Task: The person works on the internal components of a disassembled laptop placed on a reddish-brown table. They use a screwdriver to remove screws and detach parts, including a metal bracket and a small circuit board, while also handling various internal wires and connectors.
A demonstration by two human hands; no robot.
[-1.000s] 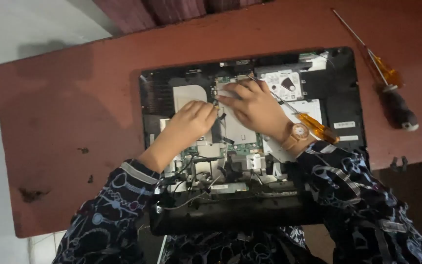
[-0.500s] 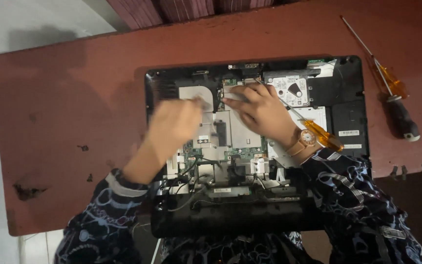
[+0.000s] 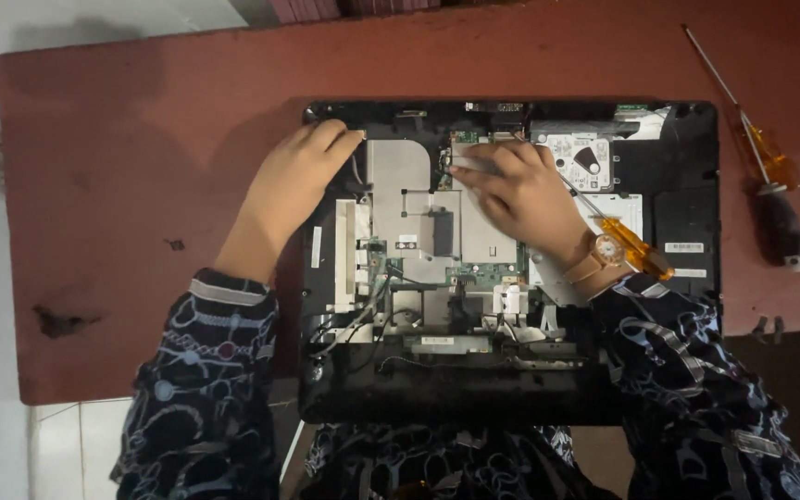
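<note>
Lying open on its back across a red-brown table [image 3: 141, 139], the computer case [image 3: 687, 167] has its long axis running left to right, its far edge toward the top of the view and its near edge at the person's body. The left hand [image 3: 289, 190] rests at the case's far left corner, fingers curled over the black rim beside a large metal shield [image 3: 418, 204]; whether they pinch anything there cannot be told. The right hand [image 3: 525, 199] lies palm down over the middle of the boards, fingers stretched flat and pointing left toward the far edge, pressing on a small part just beside a hard drive [image 3: 585, 159]. A yellow-handled screwdriver [image 3: 627, 243] lies under the right wrist, its shaft slanting up-left toward the drive; the hand is not gripping it. Well to the right on the table, a second screwdriver [image 3: 759, 148] lies apart from the case, tip pointing away up-left, with a black handle [image 3: 782, 231] just beside it.
</note>
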